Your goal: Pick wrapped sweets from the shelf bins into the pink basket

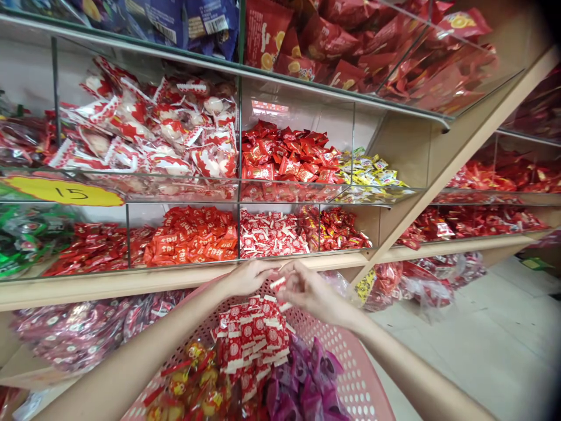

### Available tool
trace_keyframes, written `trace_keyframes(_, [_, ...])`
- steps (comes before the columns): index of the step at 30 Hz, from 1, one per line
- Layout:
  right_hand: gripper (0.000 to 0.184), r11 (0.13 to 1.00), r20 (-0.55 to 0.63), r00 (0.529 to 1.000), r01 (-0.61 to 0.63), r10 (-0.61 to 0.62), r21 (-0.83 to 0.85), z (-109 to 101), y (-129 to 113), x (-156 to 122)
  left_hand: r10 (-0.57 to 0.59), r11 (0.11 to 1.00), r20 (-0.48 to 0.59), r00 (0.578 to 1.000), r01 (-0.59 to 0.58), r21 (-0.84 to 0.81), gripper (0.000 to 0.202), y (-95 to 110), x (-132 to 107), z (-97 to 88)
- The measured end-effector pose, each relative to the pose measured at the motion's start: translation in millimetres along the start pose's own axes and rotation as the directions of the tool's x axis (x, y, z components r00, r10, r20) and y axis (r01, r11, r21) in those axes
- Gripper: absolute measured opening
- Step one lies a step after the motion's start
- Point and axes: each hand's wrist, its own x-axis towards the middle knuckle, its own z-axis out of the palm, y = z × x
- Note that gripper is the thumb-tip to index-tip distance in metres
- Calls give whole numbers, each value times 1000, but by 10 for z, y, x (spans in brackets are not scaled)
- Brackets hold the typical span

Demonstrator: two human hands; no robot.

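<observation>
My two hands meet over the far rim of a pink perforated plastic basket, just in front of the lowest shelf. Curled fingers of my right hand close around a few small red-and-white wrapped candies. My left hand is bent inward with its fingertips against the right hand; whatever it holds is hidden. Below them in the basket lies a heap of the same red-and-white candies. Yellow-and-red wrapped candies fill the basket's left side, purple wrapped ones its right.
Glass-divided shelves hold red-and-white candies, orange-red packets, red packets and yellow ones. A wooden shelf edge runs behind the basket. Bagged candies sit underneath. A slanting wooden upright stands right. Tiled floor shows beyond.
</observation>
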Motion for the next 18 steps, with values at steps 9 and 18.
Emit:
trace_keyframes(9, [5,998,134,990,49,-42,-48,619,278,266,-227,934,34,973,228,-274,62,50,-23,-97])
trace_keyframes(18, [23,931,110,991,-36,82,-363,764,242,481,-307,909,79,948,317,-271,66,143,-53,-124])
